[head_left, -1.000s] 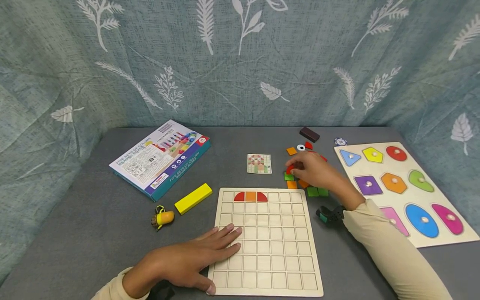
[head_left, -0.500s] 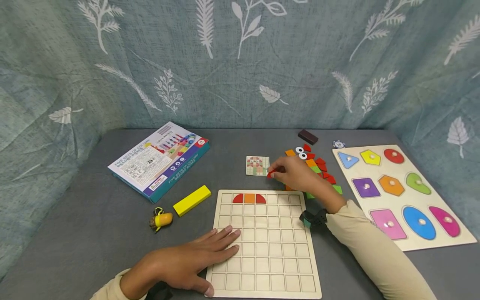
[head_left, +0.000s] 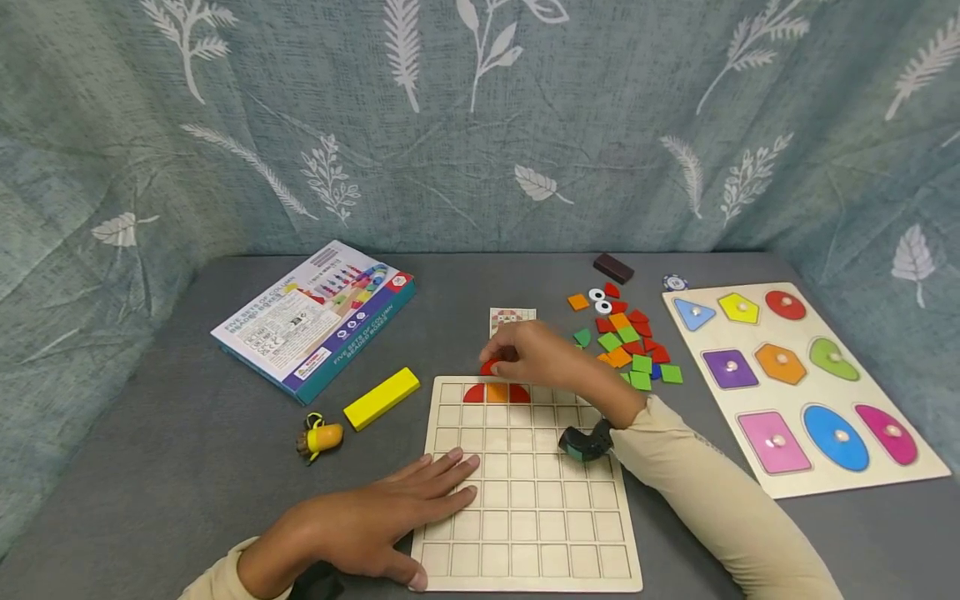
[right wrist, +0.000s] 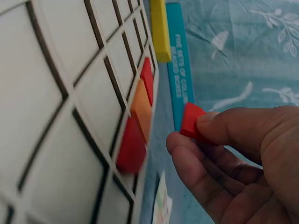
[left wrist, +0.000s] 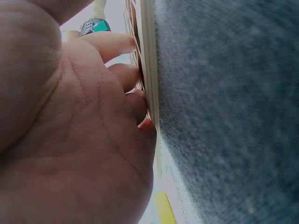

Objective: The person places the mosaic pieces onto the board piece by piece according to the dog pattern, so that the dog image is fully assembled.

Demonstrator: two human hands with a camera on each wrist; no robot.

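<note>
A pale wooden grid board [head_left: 525, 492] lies in front of me. Its top row holds an orange square tile [head_left: 497, 392] between two red quarter-round tiles [head_left: 473, 393]. My left hand [head_left: 375, 525] rests on the board's left edge with fingers spread straight. Just beyond the top edge, my right hand [head_left: 551, 358] pinches a red tile [right wrist: 191, 122] between thumb and fingertips, apart from the board in the right wrist view. A small printed pattern card [head_left: 513, 315] is partly hidden behind that hand.
Loose red, green and orange tiles [head_left: 630, 342] lie right of the card, near a dark block [head_left: 613, 268]. A shape puzzle board [head_left: 806, 387] is at the right. At the left are a boxed set [head_left: 315, 321], a yellow block [head_left: 382, 398] and a small toy figure [head_left: 322, 437].
My right hand has carried the red tile leftward from the loose pile to above the board's top row. My left hand has stayed on the board.
</note>
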